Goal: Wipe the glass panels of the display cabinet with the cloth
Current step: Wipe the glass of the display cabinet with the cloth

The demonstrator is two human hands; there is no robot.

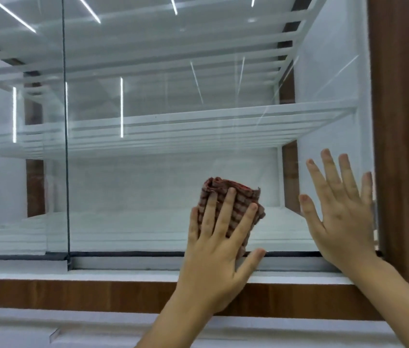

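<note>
A folded red-and-white checked cloth lies flat against the right glass panel of the display cabinet, low down near the panel's bottom edge. My left hand presses the cloth onto the glass with straight, spread fingers, thumb out near the dark bottom seal. My right hand rests flat on the same panel to the right of the cloth, fingers straight and spread, close to the brown wooden frame. A second glass panel stands to the left, past a dark vertical seam.
White slatted shelves show behind the glass, with streaks of reflected ceiling light. Below the glass run a white ledge and a brown wooden strip. A white surface lies along the bottom.
</note>
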